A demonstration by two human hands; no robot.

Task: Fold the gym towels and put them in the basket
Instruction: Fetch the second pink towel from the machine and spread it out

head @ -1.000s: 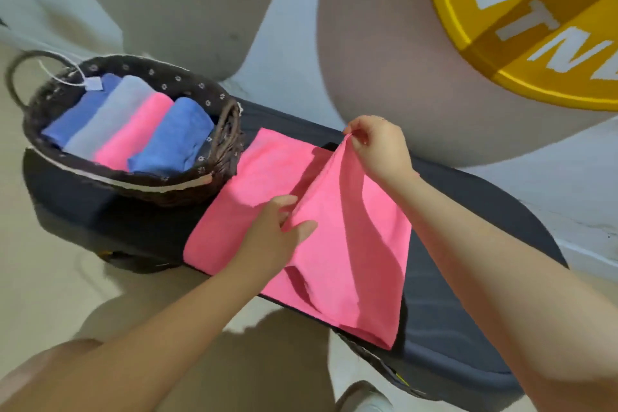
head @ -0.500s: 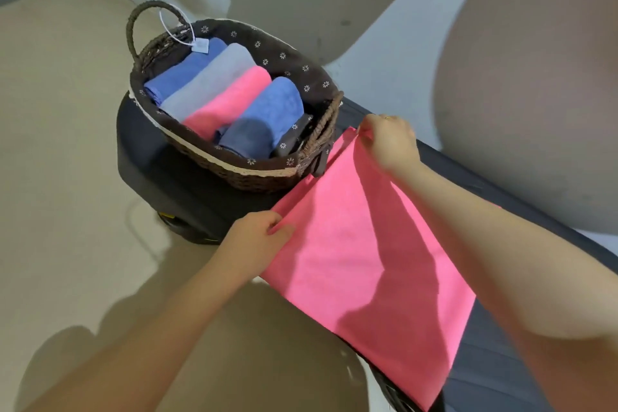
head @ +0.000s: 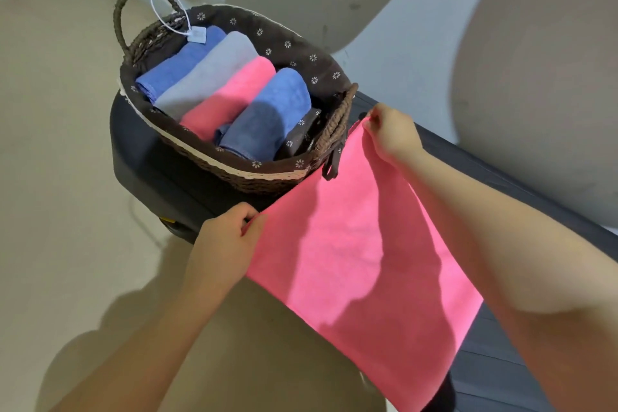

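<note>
Here a pink towel [head: 351,261] is spread flat across a dark padded table [head: 501,361], its near edge hanging over the table's side. The towel's left near corner is pinched by the left hand [head: 222,244], the cloth caught between the thumb and the curled fingers [head: 245,216]. The far left corner is pinched by the right hand [head: 393,135], whose fingers are bent down onto the edge, just beside the basket's near handle. A brown woven basket [head: 267,177] with a dotted lining is set on the left end of the table, touching or almost touching the towel's left edge. Inside it four rolled towels are laid side by side: blue [head: 182,67], grey [head: 209,77], pink [head: 230,94] and blue [head: 267,117]. A white tag [head: 196,34] is tied to the far handle.
</note>
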